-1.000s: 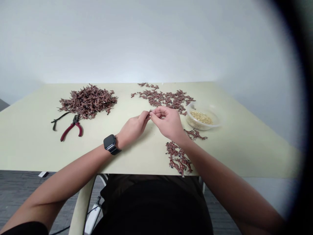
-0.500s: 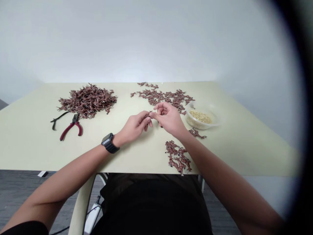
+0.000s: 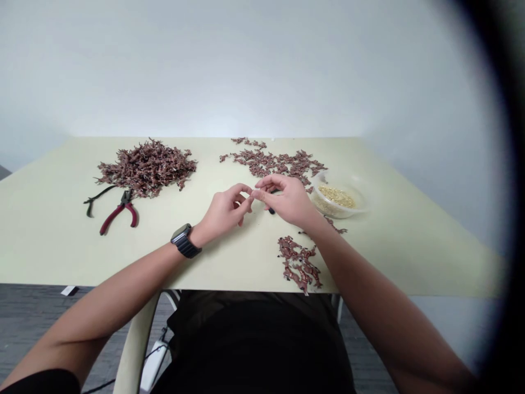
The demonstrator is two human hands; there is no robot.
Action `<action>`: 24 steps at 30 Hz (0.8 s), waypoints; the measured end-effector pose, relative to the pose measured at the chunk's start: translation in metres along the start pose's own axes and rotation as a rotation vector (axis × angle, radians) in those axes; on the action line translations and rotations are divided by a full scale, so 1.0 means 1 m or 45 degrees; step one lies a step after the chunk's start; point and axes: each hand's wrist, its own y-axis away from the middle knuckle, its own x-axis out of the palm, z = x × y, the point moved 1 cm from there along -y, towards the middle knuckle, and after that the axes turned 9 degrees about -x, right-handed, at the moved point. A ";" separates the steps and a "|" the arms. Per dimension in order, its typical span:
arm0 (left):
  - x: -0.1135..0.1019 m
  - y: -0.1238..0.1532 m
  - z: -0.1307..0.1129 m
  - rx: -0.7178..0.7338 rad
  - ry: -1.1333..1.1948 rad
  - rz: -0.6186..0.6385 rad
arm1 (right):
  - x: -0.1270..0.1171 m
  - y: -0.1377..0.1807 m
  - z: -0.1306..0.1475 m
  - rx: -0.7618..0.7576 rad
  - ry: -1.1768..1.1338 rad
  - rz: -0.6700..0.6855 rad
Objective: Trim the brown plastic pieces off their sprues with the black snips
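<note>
My left hand (image 3: 228,209) and my right hand (image 3: 289,201) meet fingertip to fingertip above the table. Thumb and forefinger of the left are pinched together, but what lies between them is too small to make out. My right thumb and fingers are closed at the same spot. Parts of a black object (image 3: 271,210) show at and below the right fingers; its kind and whether it is held are unclear. Below my right wrist lies a cluster of small brown animal-shaped figures (image 3: 298,262). A clear plastic bowl (image 3: 361,209) with small gold-coloured pieces (image 3: 337,196) stands right of that hand.
At the back left is a large heap of brown figures (image 3: 147,167). Red-handled pliers (image 3: 123,210) and a black tool-like piece (image 3: 91,207) lie in front of it. More brown figures (image 3: 279,162) spread behind my hands. The table's front edge (image 3: 246,289) runs before my body.
The brown figure between my fingertips no longer shows there. My left fingers have drawn into a narrower pinch, and a bit of brown and black now shows beside my right wrist.
</note>
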 end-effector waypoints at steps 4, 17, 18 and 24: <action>0.000 -0.003 0.006 -0.035 0.029 0.020 | -0.070 -0.005 -0.013 -0.086 0.472 -0.483; 0.000 -0.006 0.009 -0.037 -0.018 0.046 | -0.140 -0.012 -0.087 0.633 1.127 -0.007; 0.000 -0.006 0.009 -0.041 -0.023 0.050 | -0.140 -0.013 -0.085 0.633 1.112 -0.026; -0.001 -0.007 0.011 -0.068 -0.050 0.059 | -0.145 -0.013 -0.084 0.643 1.043 -0.129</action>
